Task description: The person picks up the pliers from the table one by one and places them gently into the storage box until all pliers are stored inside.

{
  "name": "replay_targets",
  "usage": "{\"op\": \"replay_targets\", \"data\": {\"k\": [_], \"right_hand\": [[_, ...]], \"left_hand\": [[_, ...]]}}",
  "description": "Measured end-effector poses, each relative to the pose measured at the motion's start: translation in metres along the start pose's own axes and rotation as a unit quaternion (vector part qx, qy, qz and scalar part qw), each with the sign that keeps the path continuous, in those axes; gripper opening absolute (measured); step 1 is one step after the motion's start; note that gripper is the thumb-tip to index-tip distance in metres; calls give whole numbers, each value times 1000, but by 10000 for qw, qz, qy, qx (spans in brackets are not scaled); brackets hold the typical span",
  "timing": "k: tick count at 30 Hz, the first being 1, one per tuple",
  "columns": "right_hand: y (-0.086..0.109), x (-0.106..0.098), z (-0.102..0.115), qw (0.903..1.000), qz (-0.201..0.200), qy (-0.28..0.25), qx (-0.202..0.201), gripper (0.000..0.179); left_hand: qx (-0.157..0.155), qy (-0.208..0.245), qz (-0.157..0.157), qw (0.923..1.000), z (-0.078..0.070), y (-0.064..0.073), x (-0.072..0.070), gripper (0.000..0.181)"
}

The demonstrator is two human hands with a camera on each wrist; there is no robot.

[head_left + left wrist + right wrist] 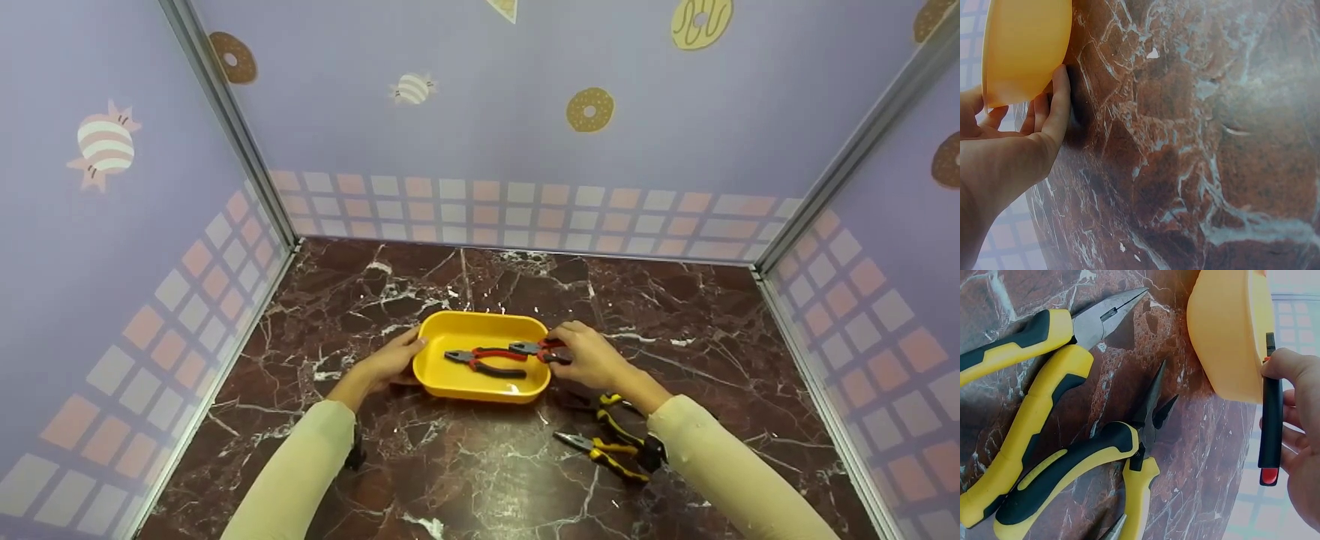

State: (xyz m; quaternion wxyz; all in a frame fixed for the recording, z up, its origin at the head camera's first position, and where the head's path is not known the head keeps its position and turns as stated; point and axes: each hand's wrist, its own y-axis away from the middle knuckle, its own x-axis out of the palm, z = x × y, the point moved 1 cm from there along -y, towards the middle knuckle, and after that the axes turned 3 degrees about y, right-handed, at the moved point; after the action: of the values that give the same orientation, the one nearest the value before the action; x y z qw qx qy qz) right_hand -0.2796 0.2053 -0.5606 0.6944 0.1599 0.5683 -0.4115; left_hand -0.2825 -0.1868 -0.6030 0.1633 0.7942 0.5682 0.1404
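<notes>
Pliers (1271, 422), red-and-black, sit pinched in the right hand (589, 355) while the left hand (388, 361) grips a yellow tray (480, 395).

Lilac printed panels (480, 142) on three sides of a dark red marbled surface (487, 480).
Back: brown donut prints (611, 110), pale iced donut (682, 34) up top, small striped candy (412, 88). Left: larger pink-and-white candy (106, 144). Pink and white squares (519, 219) in rows along panel bottoms. Grey metal posts (232, 120) at both back corners. White veins across surface.
</notes>
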Motion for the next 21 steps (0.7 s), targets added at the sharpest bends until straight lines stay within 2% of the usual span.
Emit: {"op": "replay_targets", "data": {"k": [11,21], "right_hand": [[-4,4,3,9999,104,52,63,45],[-6,6,5,9999,-6,54,-108,43]], "left_hand": [[-36,-116,-27,9999,-1,2,-1,60],[-51,-116,-35,9999,0,-1,-2,60]]}}
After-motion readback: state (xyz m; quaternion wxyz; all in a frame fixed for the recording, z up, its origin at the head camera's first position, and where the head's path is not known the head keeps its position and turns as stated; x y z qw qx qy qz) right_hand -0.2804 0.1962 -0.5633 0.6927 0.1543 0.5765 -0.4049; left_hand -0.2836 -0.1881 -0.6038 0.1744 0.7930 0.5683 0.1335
